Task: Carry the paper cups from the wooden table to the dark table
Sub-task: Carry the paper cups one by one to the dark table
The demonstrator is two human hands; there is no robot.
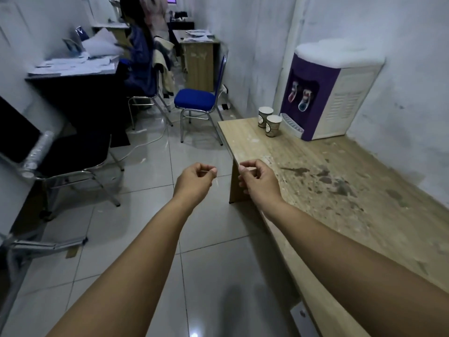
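Two patterned paper cups stand upright and side by side at the far end of the long wooden table (323, 181): the farther cup (264, 117) and the nearer cup (273, 126). The dark table (80, 93) is at the far left, covered with papers. My left hand (195, 180) is held out over the tiled floor, fingers curled in, holding nothing. My right hand (255, 177) hovers at the wooden table's near corner edge, fingers curled too and empty. Both hands are well short of the cups.
A purple and white water dispenser (332, 93) stands on the wooden table right behind the cups. A blue chair (196, 99) sits on the floor beyond the table end. A black chair (73, 154) is at the left. A seated person (139, 57) is at the dark table.
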